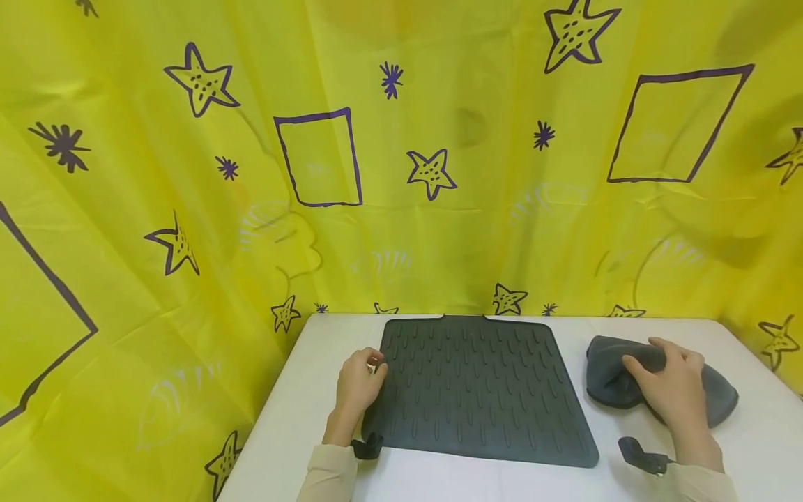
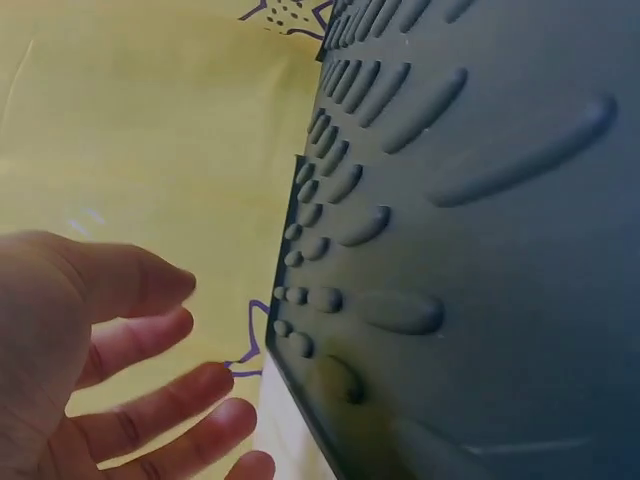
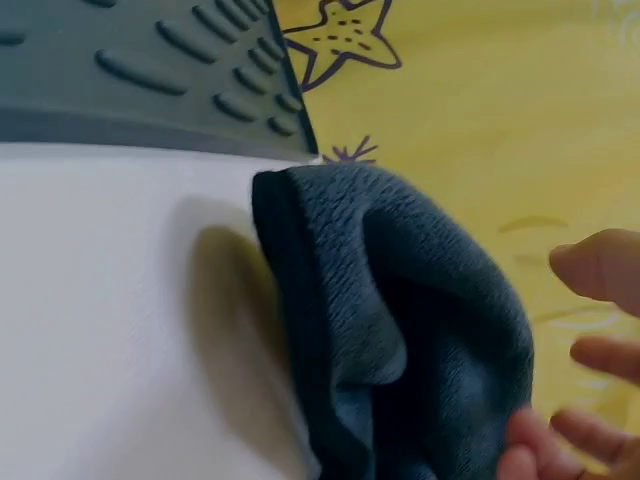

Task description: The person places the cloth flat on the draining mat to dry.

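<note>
A dark grey mat with raised ridges (image 1: 477, 390) lies on the white table. My left hand (image 1: 360, 383) is beside its left edge, fingers loosely bent and apart. In the left wrist view the thumb and fingers of the left hand (image 2: 150, 370) hold nothing, with the mat (image 2: 480, 260) to their right. A bunched dark grey cloth (image 1: 611, 376) lies right of the mat, under my right hand (image 1: 677, 383). The right wrist view shows the right hand (image 3: 590, 380) with thumb and fingers spread, some fingertips right at the side of the folded cloth (image 3: 450, 260).
The white table (image 1: 439, 481) meets a yellow curtain (image 1: 477, 230) along its back. Purple stars and frames are printed on the curtain. A black wrist mount (image 1: 643, 457) sits by the right wrist and another mount (image 1: 368, 446) by the left.
</note>
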Demonstrator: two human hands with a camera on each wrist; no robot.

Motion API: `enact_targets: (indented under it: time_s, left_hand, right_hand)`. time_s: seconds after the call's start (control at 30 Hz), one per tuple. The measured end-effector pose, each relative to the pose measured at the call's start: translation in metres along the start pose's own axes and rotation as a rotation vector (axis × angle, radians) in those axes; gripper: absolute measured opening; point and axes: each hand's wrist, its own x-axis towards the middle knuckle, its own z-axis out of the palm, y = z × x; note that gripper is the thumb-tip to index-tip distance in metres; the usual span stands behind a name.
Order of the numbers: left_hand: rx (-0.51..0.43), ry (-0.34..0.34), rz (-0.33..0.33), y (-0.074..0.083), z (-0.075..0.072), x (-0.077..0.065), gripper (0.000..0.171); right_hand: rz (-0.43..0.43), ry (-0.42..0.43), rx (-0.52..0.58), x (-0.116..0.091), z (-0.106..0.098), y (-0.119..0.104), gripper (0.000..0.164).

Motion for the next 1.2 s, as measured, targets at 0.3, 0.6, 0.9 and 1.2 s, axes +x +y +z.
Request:
enact_targets:
  time_s: [0.3, 0.6, 0.9, 1.2]
  left_hand:
    - [0.033, -0.063, -0.064, -0.011, 0.007, -0.005, 0.024]
    - [0.025, -0.083, -0.073, -0.015, 0.010, -0.003, 0.039]
    - [0.041, -0.062, -0.064, -0.020, 0.010, -0.003, 0.039]
    - [0.052, -0.031, -0.061, -0.022, 0.007, -0.004, 0.028]
  right_hand:
    - [0.166, -0.359, -0.092, -0.001, 0.009, 0.017, 0.123]
    - [0.166, -0.343, -0.130, 0.001, 0.017, 0.027, 0.129]
    - [0.165, -0.329, -0.100, 0.000, 0.020, 0.029, 0.119]
    - [0.141, -0.255, -0.105, 0.001, 0.022, 0.032, 0.092]
